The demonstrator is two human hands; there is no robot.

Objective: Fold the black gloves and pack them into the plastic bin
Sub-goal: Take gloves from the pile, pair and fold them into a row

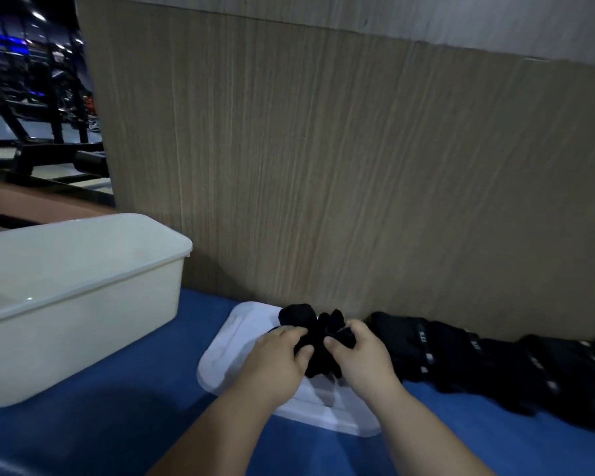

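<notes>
A bunched black glove (318, 338) is held over the white lid (231, 355), with my left hand (279, 359) gripping its left side and my right hand (361, 355) gripping its right side. Its fingers stick up toward the wall. A row of several more black gloves (478, 362) lies to the right along the wall. The white plastic bin (83, 297) stands at the left and looks empty inside.
Everything rests on a blue table surface (117, 407). A wood-grain panel (323, 166) rises straight behind the gloves. Dark gym equipment (42, 97) shows at the far left behind the bin.
</notes>
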